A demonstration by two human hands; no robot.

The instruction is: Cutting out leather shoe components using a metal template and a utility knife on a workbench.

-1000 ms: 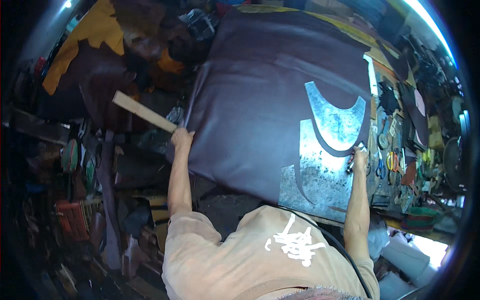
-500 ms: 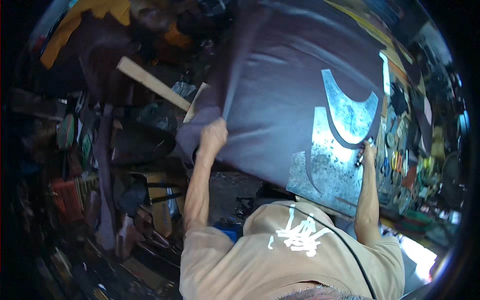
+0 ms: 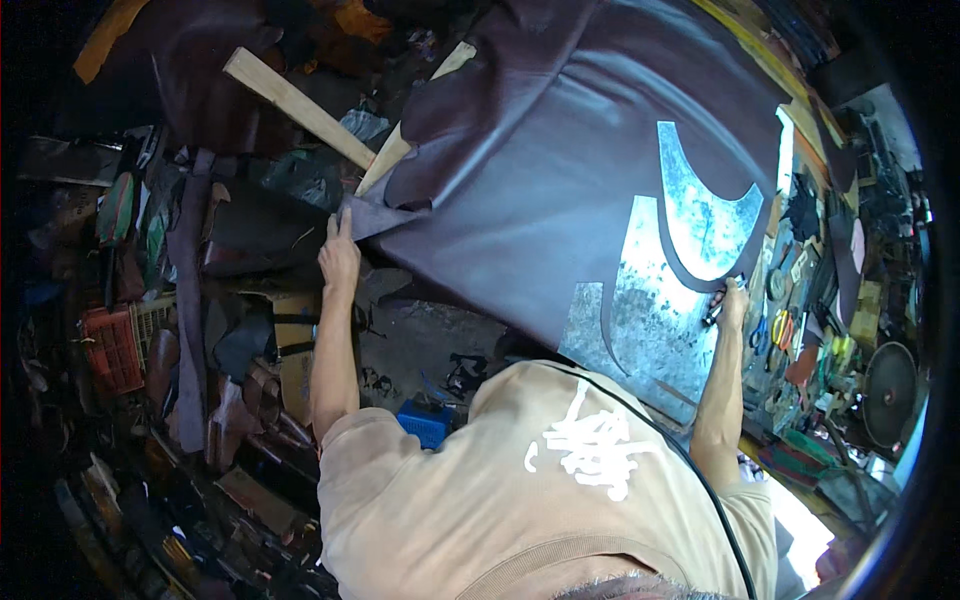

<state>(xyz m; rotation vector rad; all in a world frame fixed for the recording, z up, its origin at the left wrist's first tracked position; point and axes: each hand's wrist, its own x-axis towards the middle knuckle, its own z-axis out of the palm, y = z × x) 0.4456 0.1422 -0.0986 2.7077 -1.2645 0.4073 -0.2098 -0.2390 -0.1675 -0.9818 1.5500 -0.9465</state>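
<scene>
A large dark brown leather hide (image 3: 540, 190) spreads over the work table and hangs past its left edge. My left hand (image 3: 340, 255) is at the left end of the hide, its fingers closed on a turned-up corner. Lying on the hide at the right are a curved, U-shaped metal template (image 3: 705, 225) and a wider spotted metal sheet (image 3: 650, 305). My right hand (image 3: 735, 303) is closed beside the templates' right edge. Something small and dark shows at its fingers, too small to name.
Two wooden slats (image 3: 300, 108) meet left of the hide. Scissors (image 3: 783, 328) and other tools line the right side. A red crate (image 3: 112, 350), a blue box (image 3: 425, 424) and leather scraps stand at the left and below. A round fan-like disc (image 3: 890, 395) is far right.
My left hand has moved left and slightly down, drawing the hide's edge outward, and the raised fold has flattened. My right hand stays by the templates.
</scene>
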